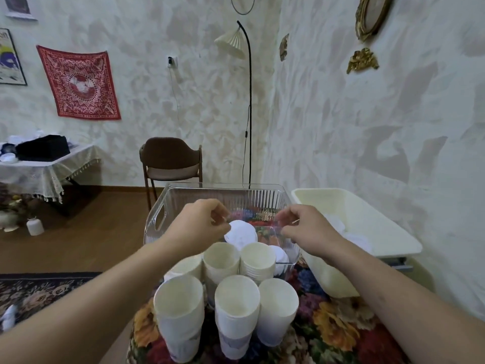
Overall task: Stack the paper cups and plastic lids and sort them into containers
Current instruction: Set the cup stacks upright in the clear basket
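Note:
Several stacks of white paper cups [236, 306] stand on the floral tablecloth [336, 324] close in front of me. Behind them sits a clear plastic bin [160, 219] with white lids [280, 256] in its near corner. Both hands are over this bin. My left hand [204, 224] has curled fingers and pinches the edge of a white lid [241, 232]. My right hand [304, 227] has curled fingers too and pinches what looks like a see-through lid [267, 227], which is blurred. A cream bin [380, 232] at the right holds more white lids [338, 227].
The wall runs close along the right side of the cream bin. Beyond the table stand a brown chair [170, 164] and a floor lamp [249, 101]. A side table with a lace cloth [47, 169] is at the far left, and a rug [39, 290] lies on the wooden floor.

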